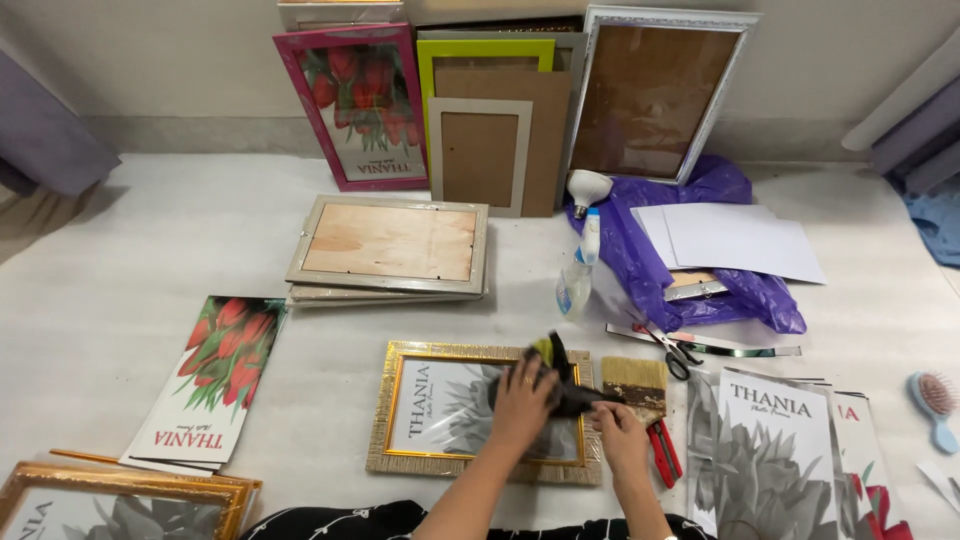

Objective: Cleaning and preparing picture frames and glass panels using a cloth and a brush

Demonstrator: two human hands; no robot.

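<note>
A: Item one?
B: Gold frame (400, 462), flat on surface (120, 260); left hand (523, 392) presses dark cloth (565, 392) onto its glass.

A: Right hand (618, 428)?
B: Grasping the cloth's end, just beside brush (640, 385).

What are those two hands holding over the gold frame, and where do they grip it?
Both hold a dark crumpled cloth. The left hand presses its bunched left part onto the gold-framed picture's glass; the right hand pinches its right end.
</note>
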